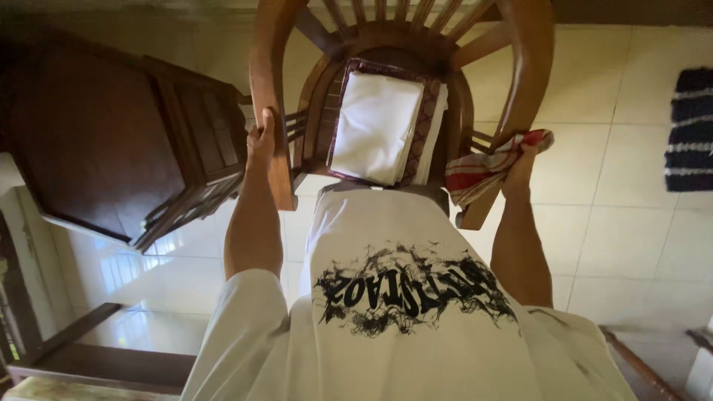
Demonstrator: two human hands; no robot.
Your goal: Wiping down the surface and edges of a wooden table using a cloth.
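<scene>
A wooden armchair (401, 37) with a spindle back stands right in front of me, seen from above. Folded white cloth on a dark patterned cushion (375, 122) lies on its seat. My left hand (261, 137) grips the chair's left armrest (269, 89). My right hand (520, 167) is at the right armrest (529, 67), closed on a red-and-white striped cloth (486, 167) that is pressed against the wood. My white printed shirt fills the lower part of the view.
A dark wooden side table (96, 141) stands close to the chair on the left. Pale floor tiles (631, 223) surround the chair. A dark striped mat (691, 130) lies at the right edge. More wooden furniture (89, 356) shows at the bottom left.
</scene>
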